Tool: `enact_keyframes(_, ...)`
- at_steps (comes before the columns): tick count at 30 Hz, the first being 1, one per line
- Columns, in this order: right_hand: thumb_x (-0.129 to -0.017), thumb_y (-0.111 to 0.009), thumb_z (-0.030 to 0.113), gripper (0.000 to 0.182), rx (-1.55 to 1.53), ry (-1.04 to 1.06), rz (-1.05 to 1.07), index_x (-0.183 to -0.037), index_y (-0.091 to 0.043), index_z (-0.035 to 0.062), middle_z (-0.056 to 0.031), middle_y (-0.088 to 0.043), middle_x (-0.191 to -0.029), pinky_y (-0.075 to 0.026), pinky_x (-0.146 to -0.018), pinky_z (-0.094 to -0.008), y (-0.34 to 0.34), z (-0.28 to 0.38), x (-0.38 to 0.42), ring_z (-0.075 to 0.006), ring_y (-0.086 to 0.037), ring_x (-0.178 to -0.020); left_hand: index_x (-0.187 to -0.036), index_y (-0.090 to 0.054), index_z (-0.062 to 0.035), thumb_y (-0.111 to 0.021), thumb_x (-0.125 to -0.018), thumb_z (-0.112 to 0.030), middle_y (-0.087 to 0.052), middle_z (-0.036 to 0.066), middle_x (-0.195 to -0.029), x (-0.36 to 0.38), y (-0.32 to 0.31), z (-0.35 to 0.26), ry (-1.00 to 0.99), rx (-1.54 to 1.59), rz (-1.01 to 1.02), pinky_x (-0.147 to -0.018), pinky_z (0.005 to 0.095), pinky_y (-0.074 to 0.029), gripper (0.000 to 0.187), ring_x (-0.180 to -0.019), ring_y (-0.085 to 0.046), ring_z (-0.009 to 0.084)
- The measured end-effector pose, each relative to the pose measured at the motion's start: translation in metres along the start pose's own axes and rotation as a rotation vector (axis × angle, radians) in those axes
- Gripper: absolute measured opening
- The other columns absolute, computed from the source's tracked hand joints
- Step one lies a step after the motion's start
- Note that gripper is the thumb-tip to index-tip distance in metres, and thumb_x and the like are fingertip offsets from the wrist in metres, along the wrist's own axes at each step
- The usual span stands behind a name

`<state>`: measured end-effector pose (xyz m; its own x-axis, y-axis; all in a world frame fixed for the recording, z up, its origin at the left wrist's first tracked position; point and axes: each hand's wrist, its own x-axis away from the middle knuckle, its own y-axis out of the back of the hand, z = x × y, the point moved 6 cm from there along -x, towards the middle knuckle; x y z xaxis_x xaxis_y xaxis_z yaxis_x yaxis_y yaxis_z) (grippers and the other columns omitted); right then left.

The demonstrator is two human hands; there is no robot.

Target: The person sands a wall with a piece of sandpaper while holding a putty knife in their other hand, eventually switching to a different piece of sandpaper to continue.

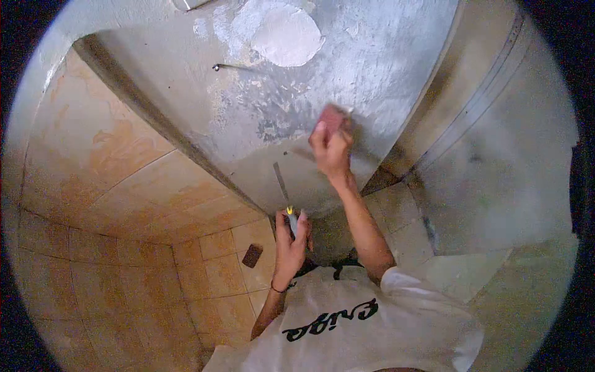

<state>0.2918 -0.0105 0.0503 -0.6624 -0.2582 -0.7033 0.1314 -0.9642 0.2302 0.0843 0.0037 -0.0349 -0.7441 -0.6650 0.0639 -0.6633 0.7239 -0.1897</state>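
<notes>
My right hand [334, 149] grips a reddish-brown sanding block [333, 116], its fingers closed around the edges. The block overlaps the grey, patchy painted wall [260, 155] and looks slightly blurred. Lower and to the left, my left hand [292, 239] is closed around a hand tool [291, 217] with a grey and yellow handle. The tool's narrow, flat blade points up in front of the wall's lower part. Above both hands, a rounded white patch [288, 35] stands out on the wall amid scuffed, flaking paint.
A thin metal rod [217, 67] sticks out of the wall at upper left. Another dark reddish block [252, 255] lies on the tiled floor [214, 273] beside my left hand. Orange-beige tiles [118, 142] line the left side; a grey surface [496, 161] runs along the right.
</notes>
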Motion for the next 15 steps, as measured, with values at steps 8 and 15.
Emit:
enact_keyframes(8, -0.093, -0.054, 0.017, 0.032, 0.076, 0.144, -0.088, -0.067, -0.057, 0.0000, -0.0138, -0.055, -0.054, -0.045, -0.050, -0.0406, 0.000, 0.007, 0.006, -0.0303, -0.056, -0.048, -0.101, -0.039, -0.0073, -0.052, -0.100, -0.020, -0.046, -0.001, -0.068, 0.007, -0.006, -0.024, 0.007, -0.051, -0.092, -0.042, 0.0237, -0.038, 0.018, -0.052, -0.045, 0.0076)
enact_keyframes(15, -0.091, -0.058, 0.014, 0.018, 0.140, 0.581, -0.158, -0.079, -0.059, 0.0000, -0.0135, -0.059, -0.067, -0.045, -0.054, -0.0400, -0.011, 0.046, 0.005, -0.0277, -0.057, -0.056, -0.101, -0.039, -0.0079, -0.053, -0.100, -0.021, -0.046, -0.001, -0.068, 0.007, -0.005, -0.015, -0.004, 0.001, -0.116, -0.043, 0.0240, -0.038, 0.019, -0.053, -0.044, 0.0081)
